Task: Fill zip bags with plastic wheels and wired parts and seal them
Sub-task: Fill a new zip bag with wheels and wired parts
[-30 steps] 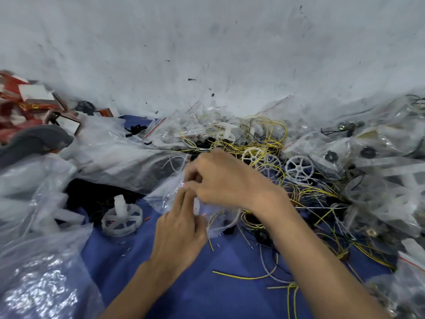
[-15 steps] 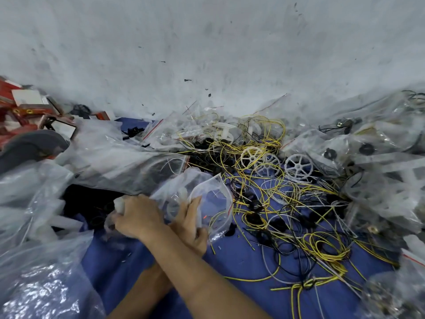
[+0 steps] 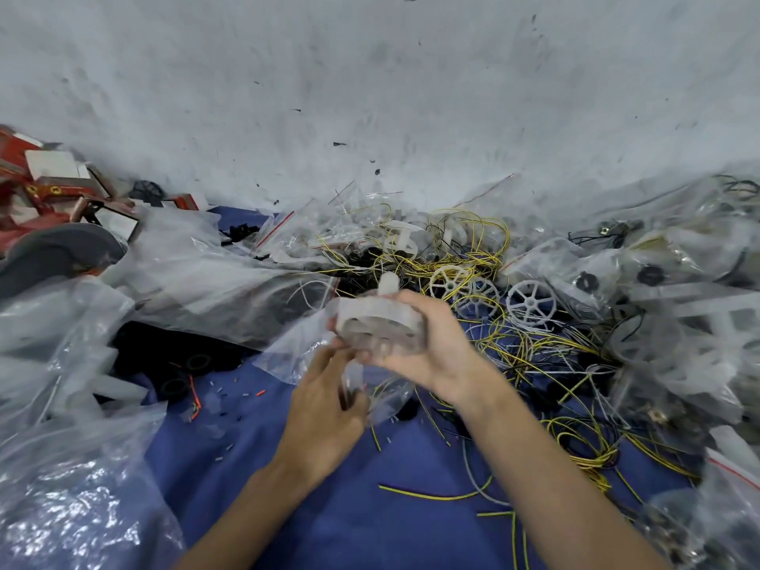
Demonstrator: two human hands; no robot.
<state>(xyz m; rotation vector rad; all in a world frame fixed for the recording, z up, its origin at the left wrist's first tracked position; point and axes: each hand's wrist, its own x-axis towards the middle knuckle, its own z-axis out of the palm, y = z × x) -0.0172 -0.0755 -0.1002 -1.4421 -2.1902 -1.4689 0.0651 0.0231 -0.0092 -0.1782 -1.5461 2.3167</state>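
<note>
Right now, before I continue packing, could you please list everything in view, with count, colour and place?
plastic wheel: one, white, gripped at centre
zip bag: one, clear, held just below and left of it
wires: many, yellow and black, tangled at the right
loose wheels: at least three, white, on the wires right of centre
cloth: one, blue, under everything
plastic bags: many, clear, piled left and right
boxes: several, red, far left
wall: one, grey-white, behind
left hand: one, centre, fingers pinch the zip bag
right hand: one, centre, fingers grip the plastic wheel
</note>
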